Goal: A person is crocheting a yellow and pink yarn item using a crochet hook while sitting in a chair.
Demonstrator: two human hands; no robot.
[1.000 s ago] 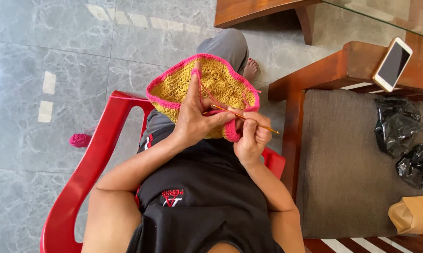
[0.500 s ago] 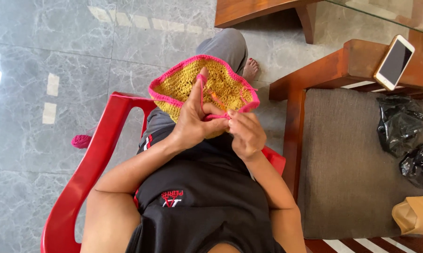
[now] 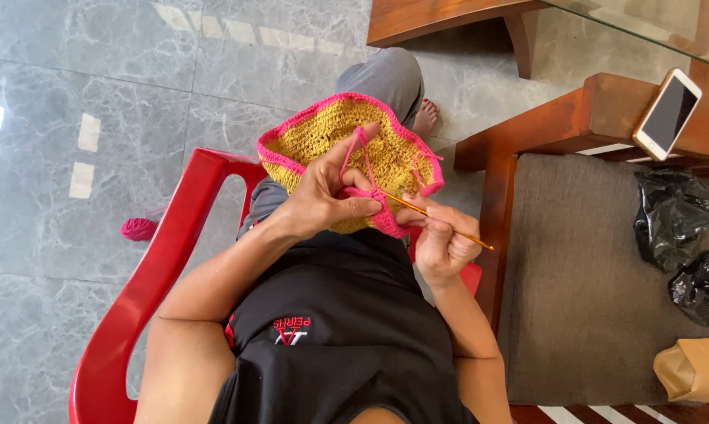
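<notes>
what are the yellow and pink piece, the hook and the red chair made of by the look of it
The yellow and pink piece looks like crocheted yarn: matte, with visible looped stitches. The hook in the right hand seems to be metal or lacquered wood: thin, golden, slightly shiny. The red chair looks like moulded plastic: smooth, glossy, one colour throughout.

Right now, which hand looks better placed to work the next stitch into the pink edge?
The right hand, probably: its fingers grip the crochet hook, tip at the pink border. The left hand pinches the yellow crocheted piece, pink yarn over a finger.
</notes>
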